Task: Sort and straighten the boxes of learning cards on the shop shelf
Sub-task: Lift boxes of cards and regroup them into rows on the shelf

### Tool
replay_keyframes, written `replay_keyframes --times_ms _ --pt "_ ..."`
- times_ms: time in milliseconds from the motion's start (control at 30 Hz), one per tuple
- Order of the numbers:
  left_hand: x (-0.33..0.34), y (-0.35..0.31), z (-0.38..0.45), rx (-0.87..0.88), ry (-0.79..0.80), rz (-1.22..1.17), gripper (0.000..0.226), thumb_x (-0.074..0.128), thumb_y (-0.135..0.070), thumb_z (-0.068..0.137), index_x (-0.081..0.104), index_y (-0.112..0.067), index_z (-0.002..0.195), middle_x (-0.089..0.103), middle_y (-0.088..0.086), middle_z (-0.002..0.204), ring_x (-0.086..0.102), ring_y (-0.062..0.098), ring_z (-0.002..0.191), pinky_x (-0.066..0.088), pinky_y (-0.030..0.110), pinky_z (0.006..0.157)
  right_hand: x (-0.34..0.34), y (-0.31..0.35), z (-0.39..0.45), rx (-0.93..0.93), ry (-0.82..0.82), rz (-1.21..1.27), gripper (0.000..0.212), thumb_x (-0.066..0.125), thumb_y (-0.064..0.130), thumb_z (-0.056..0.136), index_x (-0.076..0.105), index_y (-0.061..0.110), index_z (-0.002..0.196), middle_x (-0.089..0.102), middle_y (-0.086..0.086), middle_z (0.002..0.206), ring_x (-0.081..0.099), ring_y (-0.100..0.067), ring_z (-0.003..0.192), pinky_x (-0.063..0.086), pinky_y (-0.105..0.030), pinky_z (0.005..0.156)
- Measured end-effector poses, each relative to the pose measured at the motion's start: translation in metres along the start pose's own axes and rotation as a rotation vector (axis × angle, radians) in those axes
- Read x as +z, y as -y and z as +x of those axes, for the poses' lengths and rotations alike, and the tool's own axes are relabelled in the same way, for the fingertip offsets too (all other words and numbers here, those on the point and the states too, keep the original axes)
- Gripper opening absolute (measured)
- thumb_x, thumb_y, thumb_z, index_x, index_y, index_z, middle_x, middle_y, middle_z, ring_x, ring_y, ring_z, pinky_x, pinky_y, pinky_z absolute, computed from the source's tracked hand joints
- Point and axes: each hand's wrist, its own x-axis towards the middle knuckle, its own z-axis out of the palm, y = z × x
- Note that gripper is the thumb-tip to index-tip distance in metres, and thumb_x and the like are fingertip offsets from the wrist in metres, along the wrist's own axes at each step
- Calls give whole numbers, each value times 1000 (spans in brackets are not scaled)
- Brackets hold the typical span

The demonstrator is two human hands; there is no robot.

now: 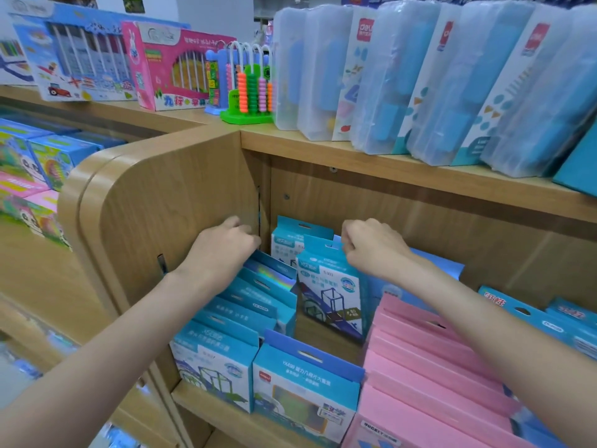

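At shelf left end, against the side panel: a row of blue boxes leaning back, left hand resting on the rearmost, fingers curled over its top; whether they grip cannot be told. Beside it, mid-shelf: an upright blue box, right hand pinching its top flap. Front edge: another blue box. Right: pink boxes stacked in a row.

"deli" on the clear-wrapped kits, "yx436" on the front blue box, "s-933" on the upright box
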Motion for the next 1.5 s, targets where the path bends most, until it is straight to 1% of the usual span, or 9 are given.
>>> replay_keyframes --times_ms 67,300,500,633,767,833,1133,1300,1500 --pt "5 0 0 -56 48 -7 24 60 6 80 63 -15 93 59 1 91 50 21 93 39 28 54 6 5 9 -23 -30 47 11 44 6 86 51 8 93 58 -14 91 55 -36 83 43 -37 63" --pt "4 0 -1 -8 44 -41 23 60 7 80 65 -13 90 60 4 89 51 23 93 47 33 60 32 25 43 -87 -41 281 24 38 -10 85 49 5 99 60 -19 94 57 -37 88 49 -49 76" --pt "3 -1 -1 -24 107 -13 24 53 0 88 61 -16 103 57 -1 98 47 18 98 47 29 68 10 -5 25 -141 33 261 25 42 1 89 53 9 110 60 -13 113 57 -27 103 48 -41 89" --pt "2 -1 0 -23 108 -11 19 53 -9 91 63 -18 103 60 -1 97 48 17 97 49 29 67 4 -43 3 -21 -56 14 21 51 11 86 57 10 106 62 -13 106 58 -33 98 49 -42 81" --pt "1 -2 4 -37 113 -42 22 47 -20 95 62 -22 111 60 -3 104 47 15 102 49 28 71 7 -55 -6 84 90 -130 15 55 9 83 61 3 95 62 -12 90 58 -31 80 43 -34 63" --pt "-1 -3 4 -54 112 -76 23 44 -24 96 61 -21 112 59 -2 107 48 16 103 49 29 74 11 -56 -7 91 75 -98 14 53 4 82 62 7 93 63 -12 92 58 -32 83 41 -33 62" --pt "-17 -24 -4 -20 4 -252 28 43 -24 94 58 -22 118 58 -4 113 51 16 103 46 30 76 -16 -74 -50 55 -405 -69 15 49 18 91 51 16 106 66 -17 95 59 -40 89 43 -40 68" --pt "-31 -60 3 122 -127 -378 20 53 -17 90 65 -15 106 64 3 103 59 22 98 48 32 74 -53 -94 -102 66 -720 -69 15 53 14 90 57 7 102 65 -24 81 59 -45 77 42 -41 62" --pt "-45 -112 17 365 -141 -505 31 41 -27 85 68 -11 91 65 3 83 62 25 75 46 30 66 -85 -123 -178 204 -813 -106 28 49 20 80 60 0 96 65 -28 79 61 -46 72 44 -43 63"
